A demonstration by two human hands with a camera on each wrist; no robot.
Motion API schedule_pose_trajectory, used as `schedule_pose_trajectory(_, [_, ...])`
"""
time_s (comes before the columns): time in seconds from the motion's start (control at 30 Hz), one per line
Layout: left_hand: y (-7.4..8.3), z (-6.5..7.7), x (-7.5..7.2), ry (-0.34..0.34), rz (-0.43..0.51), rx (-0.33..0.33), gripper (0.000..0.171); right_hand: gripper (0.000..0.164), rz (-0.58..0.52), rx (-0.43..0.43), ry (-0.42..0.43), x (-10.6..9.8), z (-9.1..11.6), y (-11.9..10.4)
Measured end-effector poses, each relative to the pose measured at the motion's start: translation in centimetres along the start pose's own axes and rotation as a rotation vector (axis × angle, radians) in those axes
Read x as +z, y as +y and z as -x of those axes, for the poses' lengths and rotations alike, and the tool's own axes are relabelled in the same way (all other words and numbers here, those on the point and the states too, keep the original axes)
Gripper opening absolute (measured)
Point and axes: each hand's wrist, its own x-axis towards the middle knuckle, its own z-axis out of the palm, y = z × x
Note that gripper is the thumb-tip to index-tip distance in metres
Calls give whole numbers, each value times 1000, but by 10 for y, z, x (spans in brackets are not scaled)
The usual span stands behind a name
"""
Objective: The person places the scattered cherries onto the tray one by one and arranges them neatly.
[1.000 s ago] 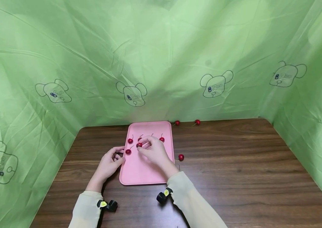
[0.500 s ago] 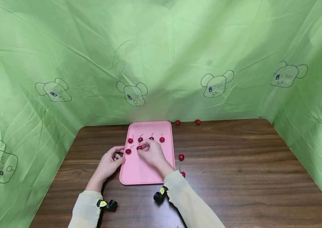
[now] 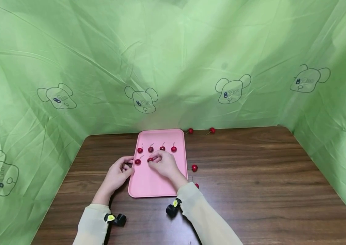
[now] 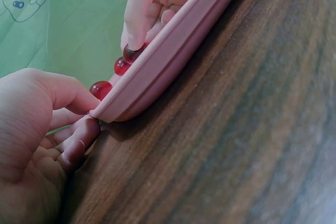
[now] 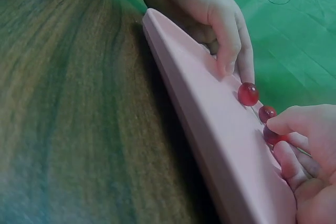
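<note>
A pink tray (image 3: 151, 185) lies on the wooden table with a row of several red cherries along its upper half, among them a cherry (image 3: 174, 149) at the right end. Below that row, a single cherry (image 3: 138, 162) sits near the left rim. My right hand (image 3: 166, 166) pinches another cherry (image 5: 272, 135) by thumb and fingertips, low over the tray floor to the right of the single one. My left hand (image 3: 118, 175) grips the tray's left rim; in the left wrist view its thumb (image 4: 73, 95) is at the rim and the other fingers are lower.
Right of the tray, one cherry (image 3: 194, 168) lies on the table (image 3: 268, 183), and another cherry (image 3: 197, 185) is partly hidden by the right sleeve. Two more cherries, one of them a cherry (image 3: 212, 130) farther right, lie at the back edge, by the green curtain (image 3: 179, 68).
My right hand has lowered the pinched cherry slightly toward the tray and drawn back a little, uncovering cherries in the upper row. The left hand stays at the rim.
</note>
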Motion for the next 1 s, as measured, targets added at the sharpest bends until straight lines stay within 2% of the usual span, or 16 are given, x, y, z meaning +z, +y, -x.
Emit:
schedule_pose_trajectory(0.4, [-1,-1,-1,3,-13,-16,44,25,0,-30,-5,0,0,-1])
schedule_pose_trajectory(1.0, [2,0,0,1,-28,-21,45,33,-6,1,-4,-1,0,-1])
